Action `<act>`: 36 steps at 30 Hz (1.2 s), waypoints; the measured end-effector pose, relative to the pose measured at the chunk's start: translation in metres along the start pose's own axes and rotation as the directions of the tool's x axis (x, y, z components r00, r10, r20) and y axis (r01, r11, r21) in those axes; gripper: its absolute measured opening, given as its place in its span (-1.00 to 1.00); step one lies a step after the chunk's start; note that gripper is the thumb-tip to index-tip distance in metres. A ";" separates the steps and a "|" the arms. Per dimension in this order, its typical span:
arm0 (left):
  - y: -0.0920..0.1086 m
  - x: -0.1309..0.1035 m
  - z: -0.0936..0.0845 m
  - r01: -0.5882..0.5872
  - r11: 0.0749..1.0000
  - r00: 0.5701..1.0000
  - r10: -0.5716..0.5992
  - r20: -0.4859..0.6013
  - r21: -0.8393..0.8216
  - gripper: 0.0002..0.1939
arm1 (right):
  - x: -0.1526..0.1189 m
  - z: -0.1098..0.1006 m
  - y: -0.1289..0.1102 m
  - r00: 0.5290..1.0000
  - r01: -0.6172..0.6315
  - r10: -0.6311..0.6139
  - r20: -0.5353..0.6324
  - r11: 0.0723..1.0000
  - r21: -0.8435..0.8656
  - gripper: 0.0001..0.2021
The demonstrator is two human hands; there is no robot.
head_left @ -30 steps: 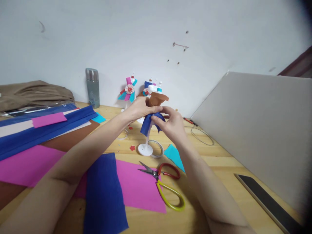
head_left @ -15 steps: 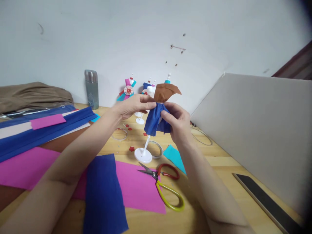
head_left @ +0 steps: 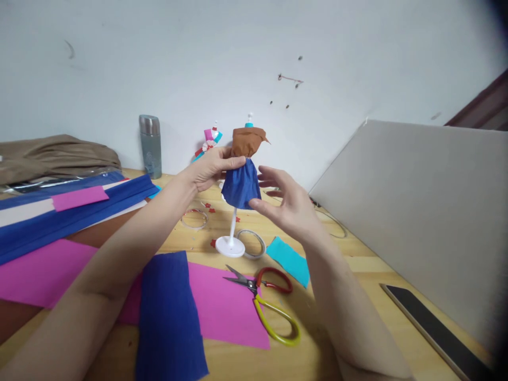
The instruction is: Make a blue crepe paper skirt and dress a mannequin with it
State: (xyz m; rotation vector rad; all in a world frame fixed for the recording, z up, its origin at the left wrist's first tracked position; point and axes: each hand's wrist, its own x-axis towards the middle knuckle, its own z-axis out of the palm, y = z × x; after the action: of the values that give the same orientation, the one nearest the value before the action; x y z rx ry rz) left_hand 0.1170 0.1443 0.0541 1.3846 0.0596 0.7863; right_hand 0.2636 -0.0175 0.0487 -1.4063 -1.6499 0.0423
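Observation:
A small white dress form (head_left: 230, 246) on a round base wears a brown wrapped top (head_left: 246, 142) and a gathered blue skirt (head_left: 242, 186). My left hand (head_left: 214, 166) grips it at the waist, thumb in front where brown meets blue. On the other side, my right hand (head_left: 283, 198) is open, fingers apart, its thumb by the skirt's lower right edge. Whether that thumb touches the skirt I cannot tell. Open-bladed scissors (head_left: 254, 288) with one red and one yellow handle lie on a pink sheet (head_left: 232, 317) in front.
Blue (head_left: 170, 312) and turquoise pieces (head_left: 289, 259) lie near the scissors. A tape roll (head_left: 254, 244) sits beside the base. Behind are another dressed form (head_left: 209, 140) and a flask (head_left: 150, 148). More sheets (head_left: 75, 217) cover the left; a phone (head_left: 432, 328) and white board (head_left: 408, 211) are right.
The dress form has shifted left and stands more upright, its brown top turned. My right hand has let go of the skirt and spread its fingers; my left hand still holds the waist.

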 end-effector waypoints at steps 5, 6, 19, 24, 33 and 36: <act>-0.003 0.002 -0.001 -0.003 0.998 1.000 0.002 -0.006 -0.069 -0.52 | 0.003 0.011 0.004 0.996 0.002 -0.011 -0.086 0.994 -0.106 -0.64; -0.003 0.002 -0.001 -0.007 0.997 1.000 0.007 -0.001 -0.070 -0.55 | 0.004 0.011 0.005 0.992 -0.010 -0.002 -0.124 0.995 -0.098 -0.72; -0.004 0.001 -0.006 -0.041 0.999 0.999 0.041 0.005 -0.004 -0.54 | 0.002 0.012 0.002 0.991 -0.102 0.101 -0.087 0.995 0.000 -0.96; -0.001 0.000 -0.003 -0.058 0.998 0.998 0.058 0.002 0.014 -0.47 | 0.004 0.012 0.005 0.987 -0.102 0.117 -0.108 0.986 0.135 -0.86; -0.003 0.002 -0.005 -0.070 0.997 0.997 0.069 0.032 0.043 -0.60 | 0.006 0.014 0.013 0.965 0.011 -0.023 -0.261 0.999 -0.047 -0.80; -0.004 0.002 -0.003 -0.065 0.997 0.998 0.065 0.019 0.029 -0.54 | 0.005 0.013 0.013 0.952 0.045 -0.048 -0.302 0.999 -0.018 -0.99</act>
State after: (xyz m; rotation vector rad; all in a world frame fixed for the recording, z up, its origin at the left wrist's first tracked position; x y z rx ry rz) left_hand 0.1186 0.1479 0.0507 1.4274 0.0119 0.8295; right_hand 0.2655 -0.0018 0.0370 -1.3089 -1.4280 -0.2016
